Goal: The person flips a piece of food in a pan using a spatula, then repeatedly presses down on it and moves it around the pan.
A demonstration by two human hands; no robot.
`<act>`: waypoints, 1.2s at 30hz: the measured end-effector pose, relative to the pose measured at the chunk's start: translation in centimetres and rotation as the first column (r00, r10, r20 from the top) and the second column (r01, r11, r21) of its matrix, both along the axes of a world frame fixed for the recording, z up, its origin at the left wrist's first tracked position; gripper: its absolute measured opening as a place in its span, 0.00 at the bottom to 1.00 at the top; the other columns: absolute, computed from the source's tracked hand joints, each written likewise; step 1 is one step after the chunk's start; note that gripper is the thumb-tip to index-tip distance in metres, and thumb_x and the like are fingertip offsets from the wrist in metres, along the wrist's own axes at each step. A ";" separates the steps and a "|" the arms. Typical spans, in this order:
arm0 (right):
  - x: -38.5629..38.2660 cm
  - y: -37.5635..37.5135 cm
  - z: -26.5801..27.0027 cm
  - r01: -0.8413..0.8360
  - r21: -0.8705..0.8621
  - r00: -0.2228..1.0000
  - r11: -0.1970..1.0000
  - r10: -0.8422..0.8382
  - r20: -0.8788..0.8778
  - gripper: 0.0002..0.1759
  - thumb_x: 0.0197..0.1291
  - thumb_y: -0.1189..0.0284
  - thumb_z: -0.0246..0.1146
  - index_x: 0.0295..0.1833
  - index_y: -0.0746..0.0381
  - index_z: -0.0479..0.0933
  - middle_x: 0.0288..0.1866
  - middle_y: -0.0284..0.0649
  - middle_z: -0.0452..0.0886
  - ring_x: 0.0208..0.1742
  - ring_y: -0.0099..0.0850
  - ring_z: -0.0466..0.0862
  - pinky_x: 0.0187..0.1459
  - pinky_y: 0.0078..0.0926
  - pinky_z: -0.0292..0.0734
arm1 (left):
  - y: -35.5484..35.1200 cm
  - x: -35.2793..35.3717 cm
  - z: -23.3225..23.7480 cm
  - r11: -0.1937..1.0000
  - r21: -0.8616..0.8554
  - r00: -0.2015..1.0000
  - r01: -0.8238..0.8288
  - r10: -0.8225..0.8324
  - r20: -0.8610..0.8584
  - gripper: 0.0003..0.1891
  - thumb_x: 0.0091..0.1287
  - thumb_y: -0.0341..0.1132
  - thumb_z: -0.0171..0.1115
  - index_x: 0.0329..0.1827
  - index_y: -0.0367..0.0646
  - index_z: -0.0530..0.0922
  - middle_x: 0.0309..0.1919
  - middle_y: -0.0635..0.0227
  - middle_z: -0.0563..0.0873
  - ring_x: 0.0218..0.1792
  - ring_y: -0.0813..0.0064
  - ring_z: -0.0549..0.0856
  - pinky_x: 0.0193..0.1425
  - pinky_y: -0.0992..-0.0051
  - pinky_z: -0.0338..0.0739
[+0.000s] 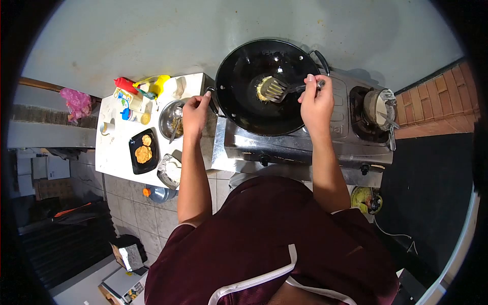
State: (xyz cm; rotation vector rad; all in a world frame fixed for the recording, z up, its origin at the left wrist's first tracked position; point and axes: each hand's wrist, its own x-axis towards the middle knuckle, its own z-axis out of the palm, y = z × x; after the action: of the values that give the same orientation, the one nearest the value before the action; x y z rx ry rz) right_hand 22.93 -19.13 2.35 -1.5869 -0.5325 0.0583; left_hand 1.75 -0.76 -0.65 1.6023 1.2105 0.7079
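A large black wok [244,109] sits on the left burner of the gas stove. My right hand [317,104] is closed around the handle of a slotted spatula [277,90]. The spatula's blade overlaps a small pale, yellowish frying patty [262,89] near the middle of the wok. On the other side, my left hand [196,113] grips the wok's left handle [213,101] between thumb and fingers. Just left of that hand stands a metal bowl [168,122] with a spoon and some mixture in it.
On the white table [114,152] are a black plate [136,165] with browned patties, a red-capped bottle [124,84], a blue-capped bottle [127,115] and a foil-like dish [169,170]. A small pot [375,108] with utensils stands on the right burner [358,122].
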 end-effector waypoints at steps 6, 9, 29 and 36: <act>0.3 0.1 -0.6 0.070 -0.100 0.994 0.993 -0.060 0.094 0.13 0.65 0.66 0.57 0.40 0.66 0.71 0.25 0.44 0.77 0.26 0.37 0.79 0.30 0.34 0.72 | -0.2 0.1 0.1 1.000 -0.010 1.000 -0.003 0.003 0.008 0.17 0.64 0.44 0.64 0.29 0.35 0.78 0.23 0.75 0.76 0.26 0.84 0.69 0.32 0.82 0.65; 0.3 0.0 -0.5 0.090 -0.136 0.990 0.987 -0.075 0.116 0.13 0.65 0.66 0.57 0.40 0.66 0.71 0.27 0.46 0.78 0.28 0.41 0.79 0.32 0.36 0.72 | 0.0 0.0 -0.1 1.000 -0.003 1.000 0.005 -0.004 0.012 0.17 0.64 0.44 0.64 0.30 0.35 0.78 0.23 0.75 0.76 0.26 0.85 0.69 0.31 0.82 0.64; 0.0 -0.3 1.0 0.162 -0.198 0.963 0.967 -0.112 0.245 0.12 0.65 0.66 0.56 0.39 0.66 0.71 0.29 0.50 0.79 0.31 0.47 0.80 0.34 0.39 0.73 | 0.0 0.0 -0.2 1.000 -0.011 0.999 0.007 -0.007 0.039 0.17 0.64 0.43 0.64 0.30 0.35 0.79 0.23 0.76 0.76 0.26 0.85 0.69 0.32 0.83 0.65; 0.1 0.3 0.1 0.060 -0.131 0.985 0.990 -0.038 0.167 0.12 0.66 0.66 0.55 0.41 0.66 0.70 0.29 0.47 0.81 0.32 0.46 0.81 0.35 0.38 0.73 | 0.0 0.1 -0.2 1.000 -0.010 0.999 -0.001 0.002 0.038 0.17 0.64 0.43 0.64 0.30 0.34 0.79 0.23 0.75 0.77 0.27 0.85 0.70 0.32 0.83 0.65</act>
State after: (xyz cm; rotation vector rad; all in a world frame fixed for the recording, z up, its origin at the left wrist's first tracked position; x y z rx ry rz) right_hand 23.03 -18.79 2.46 -1.7463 -0.6280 -0.0757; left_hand 1.81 -0.74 -0.86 1.5734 1.1858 0.7293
